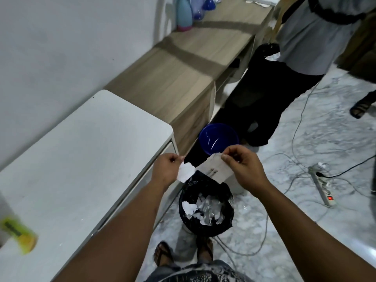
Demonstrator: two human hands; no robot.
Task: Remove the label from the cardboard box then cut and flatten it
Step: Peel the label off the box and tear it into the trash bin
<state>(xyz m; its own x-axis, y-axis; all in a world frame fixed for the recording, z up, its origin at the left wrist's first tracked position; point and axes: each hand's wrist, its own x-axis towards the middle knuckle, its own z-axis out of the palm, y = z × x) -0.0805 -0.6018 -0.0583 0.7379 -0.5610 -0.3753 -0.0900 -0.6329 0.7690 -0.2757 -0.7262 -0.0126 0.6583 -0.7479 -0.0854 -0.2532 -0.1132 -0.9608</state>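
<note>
White label (215,169) is split in two above the black-lined bin (205,206): right hand (242,165) pinches the barcoded piece, left hand (166,167) at nine o'clock pinches the scrap (186,171). Released carelessly, pieces could flutter past the rim onto the floor (305,220).

A white torn scrap (186,171) and a white label (215,169) with black print are seen. The bin liner (205,202) is black, the bucket (218,139) deep blue, the worktop (81,151) white, the floor (325,139) grey-white marbled.
</note>
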